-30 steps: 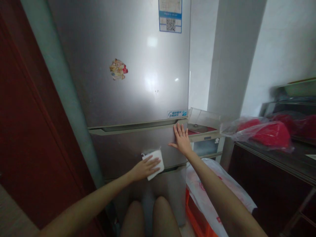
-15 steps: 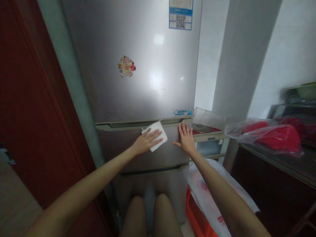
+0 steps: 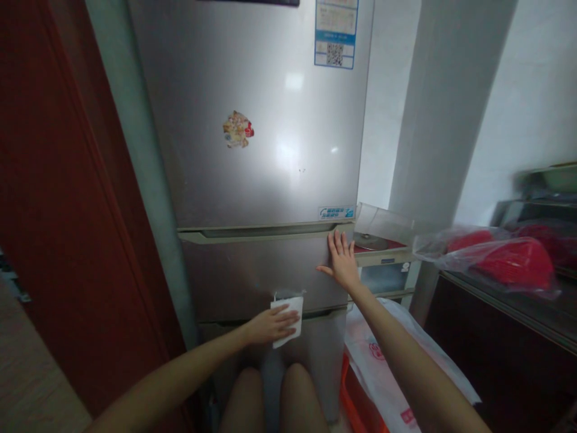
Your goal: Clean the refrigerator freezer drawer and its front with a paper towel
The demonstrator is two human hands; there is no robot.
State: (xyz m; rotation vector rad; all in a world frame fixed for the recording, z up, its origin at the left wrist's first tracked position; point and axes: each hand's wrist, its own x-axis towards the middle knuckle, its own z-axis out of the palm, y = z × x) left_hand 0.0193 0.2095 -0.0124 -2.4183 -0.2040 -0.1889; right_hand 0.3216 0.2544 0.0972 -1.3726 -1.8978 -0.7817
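Observation:
A silvery refrigerator (image 3: 265, 162) stands in front of me, with a middle drawer (image 3: 243, 273) and a lower drawer (image 3: 324, 355) beneath its upper door. My left hand (image 3: 270, 326) holds a folded white paper towel (image 3: 288, 305) flat under its fingers. The towel lies against the seam between the middle and lower drawers and covers part of the lower handle recess. Just above it, a faint streak marks the middle drawer. My right hand (image 3: 343, 261) is open, its fingers spread on the upper right of the middle drawer, near the edge.
To the left is a dark red door (image 3: 54, 180). Right of the refrigerator are a small appliance (image 3: 383, 276), a white plastic bag (image 3: 374, 331) over an orange crate (image 3: 354, 391), and a dark cabinet (image 3: 487, 343) with red things in clear plastic (image 3: 514, 261). My knees are close to the lower drawer.
My left hand has slid the paper towel down from the middle drawer's top to its bottom seam. My right hand stays at the same place on the drawer. The view has shifted slightly.

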